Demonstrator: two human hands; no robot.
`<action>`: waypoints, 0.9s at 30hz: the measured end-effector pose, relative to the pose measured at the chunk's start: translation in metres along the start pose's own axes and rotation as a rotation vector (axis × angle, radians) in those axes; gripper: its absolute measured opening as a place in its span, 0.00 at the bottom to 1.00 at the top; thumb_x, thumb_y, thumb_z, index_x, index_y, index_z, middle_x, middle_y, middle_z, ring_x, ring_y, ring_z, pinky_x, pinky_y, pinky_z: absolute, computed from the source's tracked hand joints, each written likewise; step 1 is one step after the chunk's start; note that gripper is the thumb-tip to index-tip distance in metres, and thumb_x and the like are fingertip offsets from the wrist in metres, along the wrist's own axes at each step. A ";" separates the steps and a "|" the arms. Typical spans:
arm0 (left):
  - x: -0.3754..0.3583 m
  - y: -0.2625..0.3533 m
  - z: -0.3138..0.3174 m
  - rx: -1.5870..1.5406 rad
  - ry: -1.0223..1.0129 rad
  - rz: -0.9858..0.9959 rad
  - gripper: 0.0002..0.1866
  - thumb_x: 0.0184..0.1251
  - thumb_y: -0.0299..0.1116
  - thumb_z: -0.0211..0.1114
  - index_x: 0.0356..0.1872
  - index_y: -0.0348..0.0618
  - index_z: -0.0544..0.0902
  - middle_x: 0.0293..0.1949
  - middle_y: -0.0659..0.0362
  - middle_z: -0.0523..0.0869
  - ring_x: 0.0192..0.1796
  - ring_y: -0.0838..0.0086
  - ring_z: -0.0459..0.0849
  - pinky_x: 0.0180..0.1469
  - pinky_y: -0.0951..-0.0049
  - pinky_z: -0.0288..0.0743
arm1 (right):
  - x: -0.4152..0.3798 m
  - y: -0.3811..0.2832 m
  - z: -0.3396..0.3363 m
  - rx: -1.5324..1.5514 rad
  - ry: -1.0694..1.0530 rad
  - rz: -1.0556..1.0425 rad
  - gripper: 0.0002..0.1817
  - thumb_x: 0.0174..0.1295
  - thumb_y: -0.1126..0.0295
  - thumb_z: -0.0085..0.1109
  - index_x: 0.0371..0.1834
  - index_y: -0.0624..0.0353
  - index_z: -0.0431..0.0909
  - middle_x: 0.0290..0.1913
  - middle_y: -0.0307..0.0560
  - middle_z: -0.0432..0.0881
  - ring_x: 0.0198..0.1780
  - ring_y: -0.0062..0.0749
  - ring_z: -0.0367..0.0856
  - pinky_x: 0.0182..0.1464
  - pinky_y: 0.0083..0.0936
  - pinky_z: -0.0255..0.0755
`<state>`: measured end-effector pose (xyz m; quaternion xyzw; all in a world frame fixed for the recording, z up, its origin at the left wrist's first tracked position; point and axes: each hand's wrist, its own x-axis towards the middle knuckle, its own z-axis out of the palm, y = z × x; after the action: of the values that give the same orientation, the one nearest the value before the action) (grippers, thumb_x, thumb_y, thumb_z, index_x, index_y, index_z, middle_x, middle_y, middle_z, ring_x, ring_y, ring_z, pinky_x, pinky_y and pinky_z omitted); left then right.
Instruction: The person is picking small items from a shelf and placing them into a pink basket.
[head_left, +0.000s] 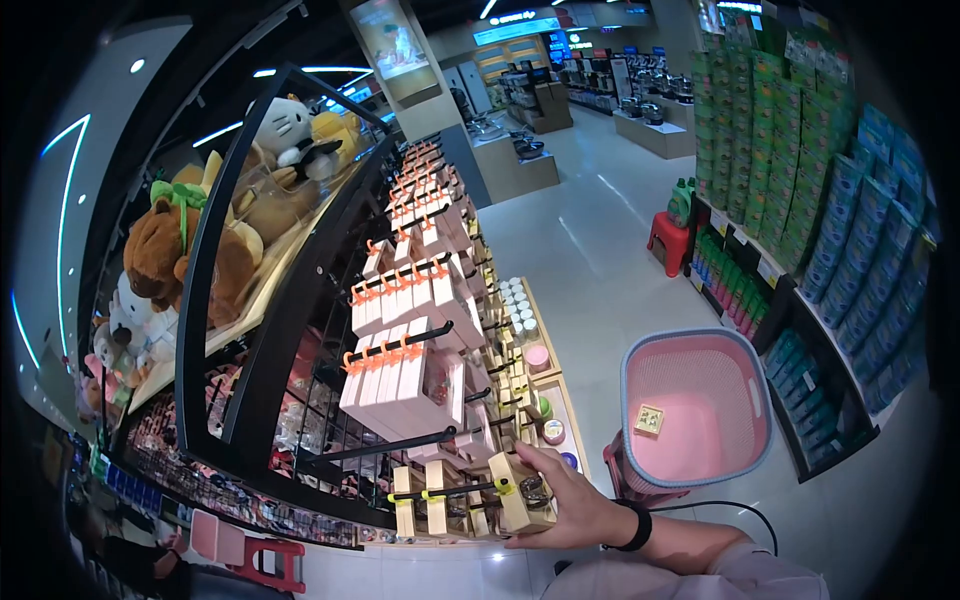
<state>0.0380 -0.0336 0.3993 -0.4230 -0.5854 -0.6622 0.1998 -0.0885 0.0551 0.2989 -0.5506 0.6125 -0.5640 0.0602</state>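
At the lower middle, my right hand, with a black band on the wrist, is closed around a small cream box. A window in the box's side shows something dark inside that I cannot make out. Its yellow hang tab is at the front end of a black display hook. Behind it on the same hook hang more cream boxes. Pale pink boxes with orange tabs hang on the hooks above. My left hand is out of view.
A pink basket with a small cream box inside stands right of the rack. Plush toys fill the upper shelf. Green packs line the right side. Another person's dark sleeve and a red stool are lower left.
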 end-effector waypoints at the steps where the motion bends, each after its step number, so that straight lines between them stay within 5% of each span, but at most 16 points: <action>1: 0.001 -0.001 0.000 -0.021 -0.018 0.001 0.14 0.76 0.42 0.62 0.39 0.42 0.86 0.46 0.45 0.87 0.45 0.48 0.88 0.47 0.48 0.84 | 0.005 -0.002 -0.002 -0.013 0.001 -0.029 0.64 0.47 0.51 0.84 0.80 0.66 0.48 0.70 0.63 0.65 0.69 0.51 0.71 0.71 0.40 0.67; 3: 0.003 -0.003 0.000 -0.065 -0.069 0.004 0.14 0.76 0.42 0.62 0.39 0.42 0.86 0.46 0.45 0.87 0.45 0.48 0.88 0.48 0.47 0.84 | 0.014 -0.004 -0.001 0.008 0.036 -0.116 0.61 0.51 0.49 0.81 0.81 0.62 0.50 0.67 0.62 0.66 0.66 0.57 0.71 0.67 0.43 0.69; 11: -0.012 0.010 0.004 -0.314 -0.374 0.057 0.14 0.76 0.44 0.62 0.40 0.44 0.86 0.48 0.45 0.87 0.46 0.47 0.88 0.49 0.46 0.83 | 0.006 0.006 -0.001 -0.023 0.104 -0.140 0.62 0.48 0.52 0.83 0.80 0.62 0.51 0.67 0.62 0.67 0.64 0.55 0.72 0.66 0.43 0.68; 18: -0.062 0.024 0.018 -0.300 -0.161 -0.077 0.15 0.72 0.45 0.68 0.46 0.44 0.88 0.50 0.44 0.87 0.49 0.47 0.88 0.49 0.47 0.84 | 0.008 0.011 0.008 -0.085 0.153 -0.166 0.64 0.42 0.54 0.86 0.79 0.63 0.53 0.66 0.63 0.68 0.63 0.56 0.74 0.63 0.43 0.72; 21: -0.064 0.027 0.013 0.007 0.130 -0.087 0.18 0.75 0.37 0.64 0.29 0.29 0.83 0.33 0.41 0.87 0.37 0.50 0.90 0.40 0.53 0.87 | 0.009 0.010 0.007 -0.173 0.201 -0.192 0.63 0.41 0.55 0.86 0.78 0.63 0.54 0.65 0.63 0.69 0.61 0.55 0.75 0.61 0.44 0.74; 24: -0.073 0.014 0.032 0.716 0.704 -0.292 0.20 0.70 0.43 0.69 0.39 0.30 0.83 0.40 0.42 0.87 0.42 0.52 0.89 0.44 0.59 0.85 | 0.006 0.006 0.004 -0.230 0.225 -0.180 0.66 0.44 0.51 0.86 0.80 0.64 0.49 0.67 0.62 0.68 0.66 0.52 0.72 0.66 0.43 0.69; 26: -0.079 0.007 0.020 1.169 0.645 -0.338 0.20 0.59 0.27 0.72 0.49 0.24 0.81 0.48 0.40 0.86 0.49 0.51 0.87 0.51 0.60 0.83 | 0.007 0.006 0.001 -0.226 0.243 -0.194 0.65 0.46 0.49 0.85 0.79 0.65 0.50 0.67 0.62 0.67 0.66 0.51 0.72 0.66 0.43 0.69; 27: -0.076 0.004 0.019 1.209 0.628 -0.364 0.23 0.59 0.28 0.73 0.53 0.24 0.79 0.49 0.40 0.86 0.50 0.52 0.87 0.52 0.61 0.83 | 0.006 0.006 0.000 -0.218 0.251 -0.189 0.64 0.46 0.50 0.85 0.79 0.65 0.50 0.67 0.62 0.66 0.66 0.51 0.72 0.67 0.43 0.69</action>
<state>0.0897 -0.0345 0.3400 0.0780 -0.8268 -0.3347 0.4453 -0.0942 0.0494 0.2976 -0.5341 0.6184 -0.5617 -0.1299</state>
